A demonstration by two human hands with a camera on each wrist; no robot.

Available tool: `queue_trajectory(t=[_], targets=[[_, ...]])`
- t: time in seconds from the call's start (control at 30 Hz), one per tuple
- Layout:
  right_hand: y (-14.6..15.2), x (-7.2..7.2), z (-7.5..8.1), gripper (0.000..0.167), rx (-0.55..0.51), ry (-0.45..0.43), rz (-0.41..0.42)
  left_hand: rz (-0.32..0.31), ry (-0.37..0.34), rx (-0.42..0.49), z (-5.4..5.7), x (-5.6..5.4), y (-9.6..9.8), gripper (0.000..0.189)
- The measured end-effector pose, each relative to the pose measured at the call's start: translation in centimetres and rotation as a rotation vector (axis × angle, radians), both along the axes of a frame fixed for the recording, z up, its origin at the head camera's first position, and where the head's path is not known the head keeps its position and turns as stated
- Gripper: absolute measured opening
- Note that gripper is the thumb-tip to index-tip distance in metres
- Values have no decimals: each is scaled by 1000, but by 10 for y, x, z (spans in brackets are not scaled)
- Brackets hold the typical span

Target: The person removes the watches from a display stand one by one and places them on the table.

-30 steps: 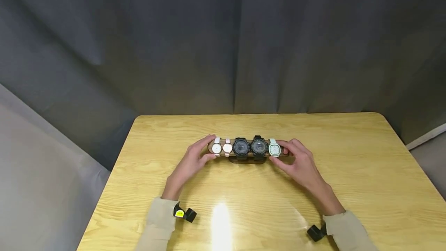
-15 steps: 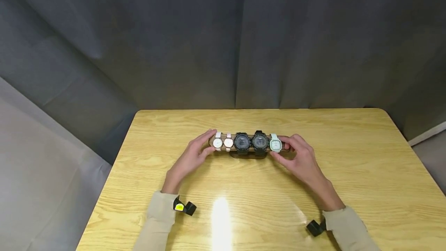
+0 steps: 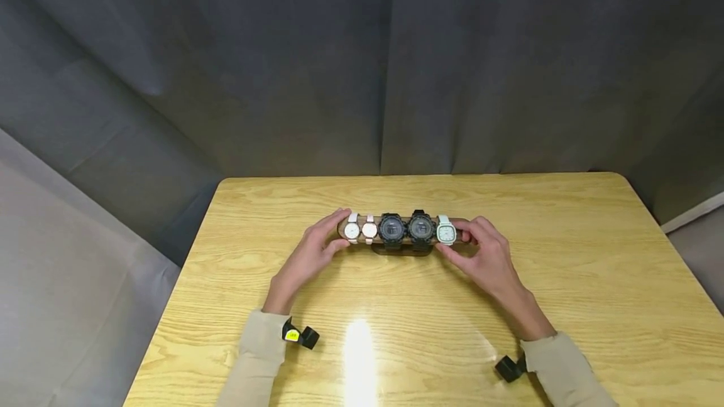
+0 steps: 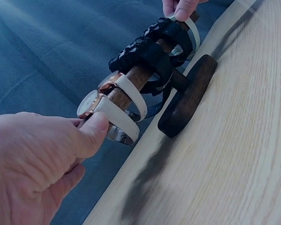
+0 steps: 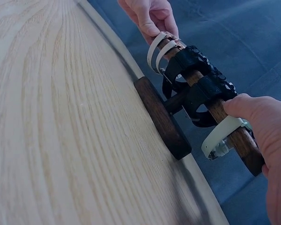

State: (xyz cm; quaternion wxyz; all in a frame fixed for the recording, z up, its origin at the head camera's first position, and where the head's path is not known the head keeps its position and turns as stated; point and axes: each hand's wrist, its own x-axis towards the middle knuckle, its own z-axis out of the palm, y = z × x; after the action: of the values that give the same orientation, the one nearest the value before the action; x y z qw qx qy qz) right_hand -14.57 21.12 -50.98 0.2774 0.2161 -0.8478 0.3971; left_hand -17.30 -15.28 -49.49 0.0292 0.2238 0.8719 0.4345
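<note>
A dark wooden watch stand (image 5: pixel 247 151) stands near the middle of the table, its bar raised on a short post over an oblong base (image 4: pixel 189 99). Five-strap row aside, several watches circle the bar: a white-strapped watch (image 3: pixel 352 231), a smaller pale-pink one (image 3: pixel 369 230), two chunky black watches (image 3: pixel 391 229) and a mint square-faced watch (image 3: pixel 446 233). My left hand (image 3: pixel 308 255) grips the bar's left end, thumb beside the white strap. At the other end my right hand (image 3: pixel 491 262) holds the bar around the mint watch, thumb in front and fingers behind.
The light wood-grain table (image 3: pixel 594 256) reaches back to a dark grey curtain (image 3: pixel 362 68). A paler cloth (image 3: pixel 73 281) hangs at the left. Small black wrist cameras (image 3: pixel 308 336) sit by both sleeves, and a bright light reflection lies on the table's front.
The head view has tilted slightly, so the table and stand appear a little higher. Both hands keep their hold on the stand's ends, and the watches stay in the same order.
</note>
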Motion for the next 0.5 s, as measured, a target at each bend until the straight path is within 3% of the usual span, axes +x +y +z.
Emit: queue_trajectory(t=[0.5], targets=[[-3,1,-2,46,-21,15,-26,15,35,24,-2,-1,0,65]])
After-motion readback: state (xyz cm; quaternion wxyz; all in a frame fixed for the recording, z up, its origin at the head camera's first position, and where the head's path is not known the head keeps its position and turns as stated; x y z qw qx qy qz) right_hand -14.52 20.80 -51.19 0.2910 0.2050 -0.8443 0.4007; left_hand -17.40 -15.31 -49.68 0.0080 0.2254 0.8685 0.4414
